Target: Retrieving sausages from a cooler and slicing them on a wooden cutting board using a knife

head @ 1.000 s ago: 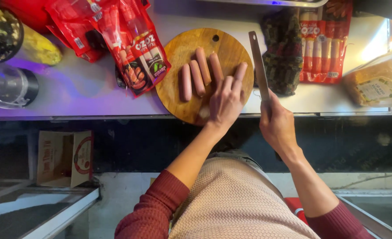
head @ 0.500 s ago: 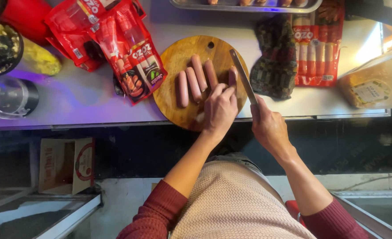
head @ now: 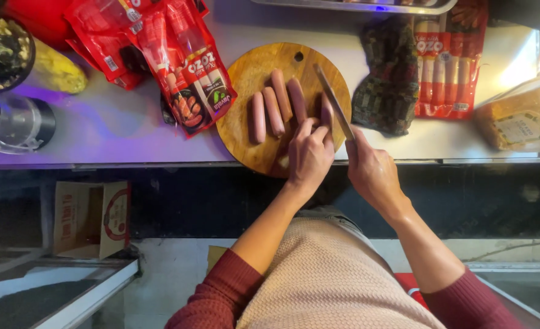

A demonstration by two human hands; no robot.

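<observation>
Four sausages lie on a round wooden cutting board (head: 248, 79) at the counter's (head: 130, 131) near edge: three pale sausages (head: 274, 109) side by side on its middle, tilted slightly, and a fourth sausage (head: 326, 113) to their right, mostly covered. Left hand (head: 309, 157) rests on the board, fingers curled down onto that fourth sausage, pinning it. Right hand (head: 372, 173) is closed round the handle of a knife (head: 334, 103); handle itself hidden in the fist. Blade runs up and away across the board's right side, lying just beside the left fingertips, over the held sausage; whether the edge actually touches the meat is hard to say from this angle. The hands are close, not touching. Small pale piece (head: 284, 162) on the board near the left wrist, possibly a cut end. Left of the board: red sausage packets (head: 188, 67), one overlapping the board's rim. Right of it: a dark patterned cloth (head: 389, 79), then another sealed pack of sausages (head: 444, 67), then a bagged loaf (head: 517, 122). Far left: a clear glass vessel (head: 14, 125). Both sleeves dark red.
</observation>
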